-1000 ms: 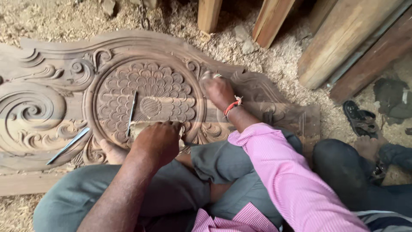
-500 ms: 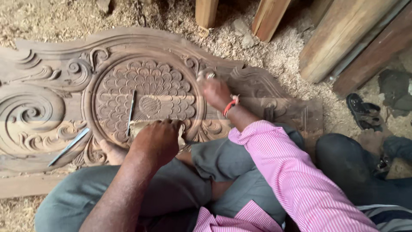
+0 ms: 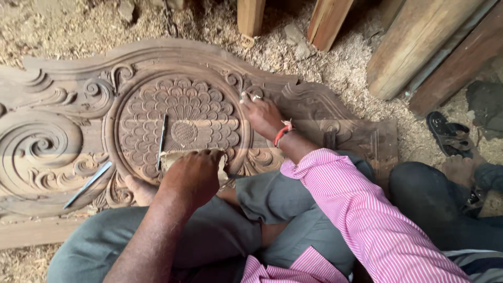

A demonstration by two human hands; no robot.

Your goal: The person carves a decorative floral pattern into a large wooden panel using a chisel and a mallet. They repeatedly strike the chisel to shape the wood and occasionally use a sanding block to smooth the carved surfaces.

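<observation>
The sheet of sandpaper (image 3: pixel 173 159) lies flat on the lower rim of the round floral medallion (image 3: pixel 181 123), its long axis running left to right across the carved wooden panel (image 3: pixel 63 99). It sits directly under my left hand (image 3: pixel 193 175); only its pale left edge and a strip at the right show past my knuckles. My left hand is closed down on the sandpaper, fingers curled and pressing it onto the carving.

My right hand (image 3: pixel 263 114) rests to the upper right of the medallion, well apart from the sandpaper. Its fingers are spread and extended, tips touching the carved scroll at the medallion's edge; it holds nothing.

A slim chisel (image 3: pixel 162 137) lies on the medallion, near upright in the view, just left of the sandpaper. A second chisel (image 3: pixel 88 184) lies slanted on the lower left scrollwork. Sawdust (image 3: pixel 335 63) covers the floor beyond the panel.
</observation>
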